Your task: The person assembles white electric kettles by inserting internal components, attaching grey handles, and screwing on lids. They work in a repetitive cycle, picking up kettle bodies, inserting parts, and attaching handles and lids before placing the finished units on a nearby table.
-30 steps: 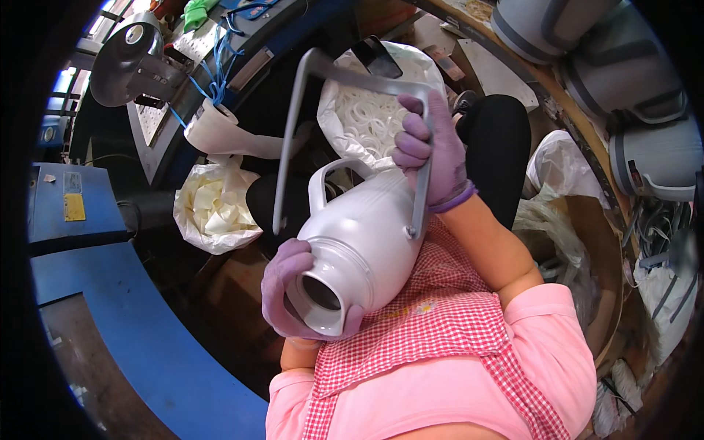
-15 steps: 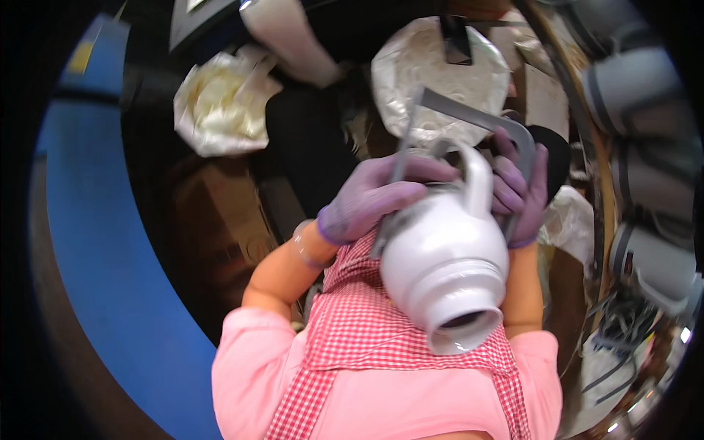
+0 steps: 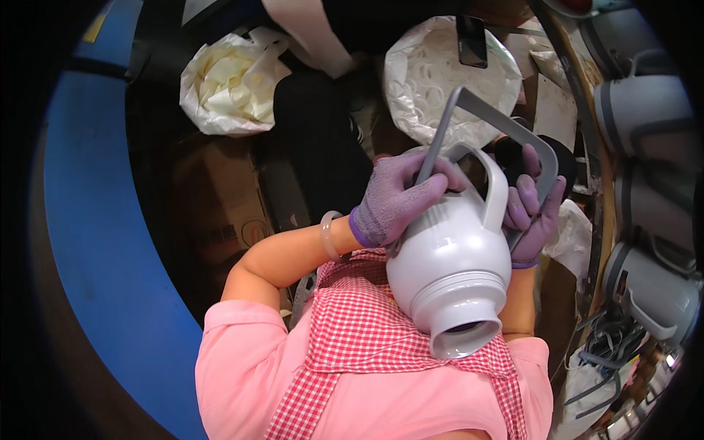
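A pale grey, glossy jug body lies against my apron, its flared mouth tilted down toward me. Its fixed side grip points away from me. A darker grey, angular carrying handle arches over the jug's far end. My left hand, in a purple glove, is closed with thumb and fingers pinching the left arm of that handle beside the jug. On the other side my gloved right hand curls around the handle's right arm. The jug partly hides where both handle ends meet it.
Ahead stands a white bag of translucent rings, with a black phone on its rim. Another bag holds cream-coloured pieces. Several grey jugs line the right, near a pile of grey handles. A blue surface runs along the left.
My left hand has gone from lying flatter over the jug to pinching the handle's left arm. The carrying handle and both hands sit slightly farther right in the view.
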Demonstrator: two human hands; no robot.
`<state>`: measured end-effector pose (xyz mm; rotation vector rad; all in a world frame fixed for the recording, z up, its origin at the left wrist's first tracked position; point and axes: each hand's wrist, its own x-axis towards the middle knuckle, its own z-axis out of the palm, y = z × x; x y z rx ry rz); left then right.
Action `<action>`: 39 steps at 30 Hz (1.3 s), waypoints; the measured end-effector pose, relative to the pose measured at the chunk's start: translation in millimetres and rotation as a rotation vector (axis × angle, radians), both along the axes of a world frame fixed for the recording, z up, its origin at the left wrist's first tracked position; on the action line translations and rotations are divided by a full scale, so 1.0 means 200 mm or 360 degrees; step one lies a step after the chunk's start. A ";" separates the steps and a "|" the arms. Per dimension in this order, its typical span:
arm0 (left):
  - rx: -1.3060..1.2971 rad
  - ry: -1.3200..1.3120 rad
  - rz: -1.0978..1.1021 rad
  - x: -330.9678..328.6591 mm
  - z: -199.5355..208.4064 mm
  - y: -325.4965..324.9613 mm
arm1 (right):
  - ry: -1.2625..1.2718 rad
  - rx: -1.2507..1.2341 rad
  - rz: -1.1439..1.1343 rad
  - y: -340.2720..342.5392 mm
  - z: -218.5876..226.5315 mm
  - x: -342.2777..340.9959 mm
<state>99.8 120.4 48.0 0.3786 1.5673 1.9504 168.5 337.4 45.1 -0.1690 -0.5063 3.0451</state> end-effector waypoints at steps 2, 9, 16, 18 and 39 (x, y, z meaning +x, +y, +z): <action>0.0101 -0.0130 -0.0007 -0.02 -0.02 0.00 | 0.0020 -0.0113 0.0088 0.02 -0.03 0.01; -0.0047 0.0005 -0.0098 -0.06 0.00 0.05 | -0.0028 0.0099 -0.0142 -0.02 -0.01 0.07; 0.0019 -0.0537 -0.0356 -0.13 0.04 0.06 | -0.0056 -0.0123 0.0105 0.07 -0.08 0.14; -0.0109 -0.0338 -0.0357 -0.11 0.08 0.05 | -0.0144 -0.0145 0.0055 0.05 -0.07 0.13; 0.0337 0.0160 -0.0446 0.00 -0.06 0.02 | 0.0066 0.0001 -0.0064 0.01 -0.01 0.22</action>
